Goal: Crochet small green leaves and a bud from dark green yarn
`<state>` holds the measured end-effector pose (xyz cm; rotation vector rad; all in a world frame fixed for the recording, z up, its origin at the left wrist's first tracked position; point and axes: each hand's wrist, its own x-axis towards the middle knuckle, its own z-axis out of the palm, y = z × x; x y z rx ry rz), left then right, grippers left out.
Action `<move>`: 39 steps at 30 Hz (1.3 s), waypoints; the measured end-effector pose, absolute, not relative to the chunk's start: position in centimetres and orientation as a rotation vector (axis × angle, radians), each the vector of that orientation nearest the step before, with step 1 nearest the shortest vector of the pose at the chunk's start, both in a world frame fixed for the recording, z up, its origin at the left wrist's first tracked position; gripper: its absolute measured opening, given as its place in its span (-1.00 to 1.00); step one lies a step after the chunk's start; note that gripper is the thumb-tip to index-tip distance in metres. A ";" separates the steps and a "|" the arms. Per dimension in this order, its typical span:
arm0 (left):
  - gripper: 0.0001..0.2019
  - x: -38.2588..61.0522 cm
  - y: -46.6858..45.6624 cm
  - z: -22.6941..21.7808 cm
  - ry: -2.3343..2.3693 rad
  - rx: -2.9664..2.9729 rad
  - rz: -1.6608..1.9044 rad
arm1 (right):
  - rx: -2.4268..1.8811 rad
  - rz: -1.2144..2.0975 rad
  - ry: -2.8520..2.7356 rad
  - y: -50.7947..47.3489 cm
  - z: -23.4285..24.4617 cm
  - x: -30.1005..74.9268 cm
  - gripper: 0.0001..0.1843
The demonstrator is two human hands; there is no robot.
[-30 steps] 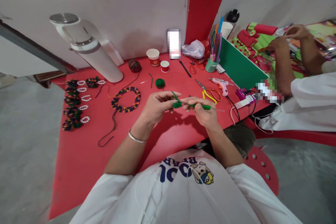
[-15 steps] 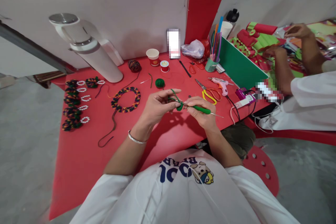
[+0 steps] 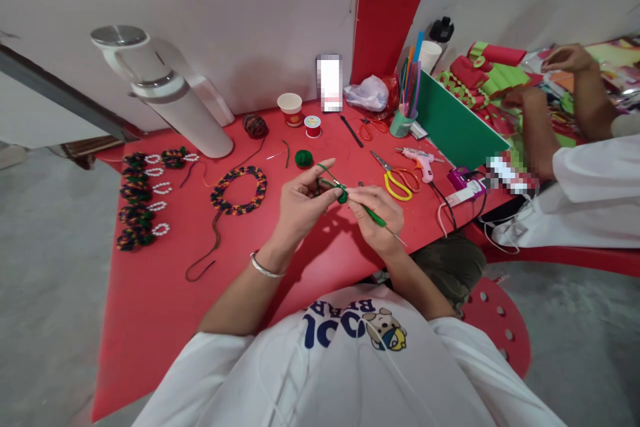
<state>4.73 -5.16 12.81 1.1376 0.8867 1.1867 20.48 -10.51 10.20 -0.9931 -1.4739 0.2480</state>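
Observation:
My left hand [image 3: 306,203] pinches a small piece of green crochet work [image 3: 343,196], and green yarn [image 3: 326,165] loops over its raised index finger. Closed around a crochet hook [image 3: 374,215] with a green handle is my right hand [image 3: 377,217]; the hook's head end meets the green piece between both hands. Beyond them a green yarn ball [image 3: 303,159] lies on the red table [image 3: 225,320]. A crocheted multicoloured ring [image 3: 239,191] lies flat to the left, with a loose brown yarn tail.
Several crocheted pieces with white bead loops [image 3: 135,203] line the left edge. A white flask [image 3: 185,113], paper cup [image 3: 290,110] and thread spool [image 3: 313,126] stand behind. Yellow-handled pliers [image 3: 395,181], a pink glue gun [image 3: 423,163] and a green divider [image 3: 457,120] lie right; a co-worker's hands [image 3: 570,60] are beyond.
My right hand has turned the hook so its rear end points further down and towards me. My left index finger and the yarn over it have shifted slightly left and up.

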 end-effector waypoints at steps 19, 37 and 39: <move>-0.35 3.8 -4.7 12.2 0.780 1.124 1.084 | -0.942 0.772 -1.200 -9.7 8.6 21.5 -0.83; -0.32 3.4 -4.6 13.2 0.753 1.036 0.893 | -0.773 1.055 -1.120 -9.3 8.6 23.2 -0.82; -0.32 3.3 -4.6 13.1 0.748 1.036 0.881 | -0.798 1.055 -1.152 -9.3 8.5 23.4 -0.78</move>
